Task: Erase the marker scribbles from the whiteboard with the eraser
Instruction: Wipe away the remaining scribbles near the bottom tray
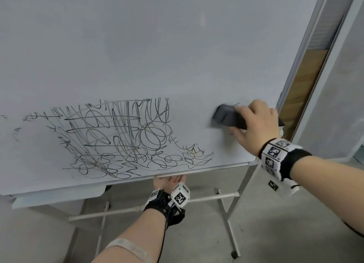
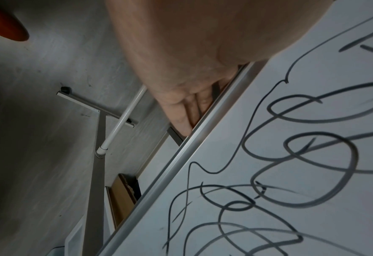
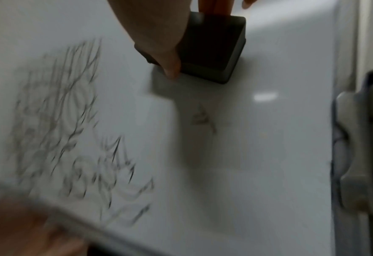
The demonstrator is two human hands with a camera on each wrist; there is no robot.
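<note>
My left hand's fingers [image 2: 182, 110] vanish behind the whiteboard [image 1: 137, 46] frame, and the scribbles [image 3: 56, 121] blur in my right wrist view.

My whiteboard [image 1: 137, 46] carries black marker scribbles [image 1: 118, 136] along its lower edge, left of centre; the eraser [image 1: 228, 116] sits flat against it near the right edge.

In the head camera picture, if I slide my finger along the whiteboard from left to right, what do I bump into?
Tangle of black marker scribbles → dark grey block eraser → right hand gripping it → the whiteboard's grey metal frame edge.
</note>
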